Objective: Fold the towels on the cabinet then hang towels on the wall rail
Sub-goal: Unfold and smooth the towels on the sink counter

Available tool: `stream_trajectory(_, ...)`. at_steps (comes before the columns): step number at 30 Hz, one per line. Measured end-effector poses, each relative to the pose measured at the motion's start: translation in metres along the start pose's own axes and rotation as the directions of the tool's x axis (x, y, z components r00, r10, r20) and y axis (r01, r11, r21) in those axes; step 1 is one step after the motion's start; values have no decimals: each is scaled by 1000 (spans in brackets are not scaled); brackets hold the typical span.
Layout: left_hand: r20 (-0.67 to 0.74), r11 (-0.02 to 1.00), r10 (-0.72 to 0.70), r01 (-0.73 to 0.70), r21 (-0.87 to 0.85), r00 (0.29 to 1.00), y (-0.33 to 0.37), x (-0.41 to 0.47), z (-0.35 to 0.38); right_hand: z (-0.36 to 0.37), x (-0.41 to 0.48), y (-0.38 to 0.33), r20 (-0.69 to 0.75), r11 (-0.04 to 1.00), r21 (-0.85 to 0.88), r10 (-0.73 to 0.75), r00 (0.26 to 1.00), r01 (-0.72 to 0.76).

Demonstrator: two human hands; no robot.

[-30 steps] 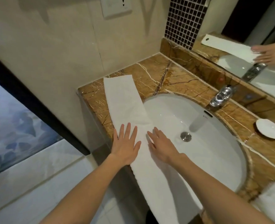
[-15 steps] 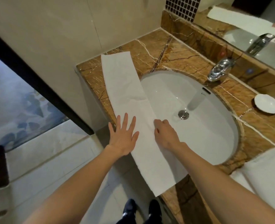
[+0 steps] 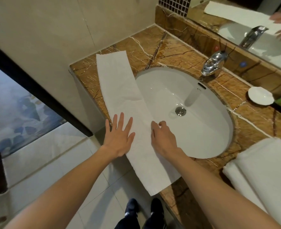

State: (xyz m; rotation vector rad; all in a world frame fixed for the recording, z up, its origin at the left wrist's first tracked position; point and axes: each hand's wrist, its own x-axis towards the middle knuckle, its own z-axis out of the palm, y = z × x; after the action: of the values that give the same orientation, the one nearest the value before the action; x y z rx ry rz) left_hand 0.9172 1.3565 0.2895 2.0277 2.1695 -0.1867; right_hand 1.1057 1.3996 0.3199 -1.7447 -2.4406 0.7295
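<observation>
The long white towel (image 3: 120, 90) is laid flat along the left part of the marble countertop (image 3: 169, 47) and over the left rim of the sink (image 3: 202, 133), its near end overhanging the front edge; its place is unchanged. The left hand (image 3: 120, 139) is kept flat on its left edge, fingers spread. The right hand (image 3: 163, 139), flat a second ago, is now curled at the right edge, which seems to be pinched, though the fingertips are partly hidden.

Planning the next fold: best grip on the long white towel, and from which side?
Probably grip the towel by its near end, from the person's side. That end overhangs the front edge of the counter, so fingers can slip under its corners; the rest lies flat. The left hand presses it flat; the right hand pinches its edge over the sink.
</observation>
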Motion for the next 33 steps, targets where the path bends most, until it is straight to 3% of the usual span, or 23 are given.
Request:
stream_trajectory(5,-38,997,67,-68,-20,997,20,12,-5,10,-4,6,32,986,-141,-90,995,94)
stream_trajectory(11,-2,997,83,-83,-2,997,22,14,1,23,-10,18,132,969,-193,-129,983,153)
stream_trajectory(21,56,994,100,-102,48,993,26,13,-9,25,-14,20,112,963,-212,-142,984,163)
stream_trajectory(29,15,950,310,-311,32,951,86,28,-36,-18,-39,48,-10,970,-235,-64,998,60)
stream_trajectory(33,34,874,484,-486,33,874,148,31,-51,-52,-73,85,-132,955,-287,32,991,-70)
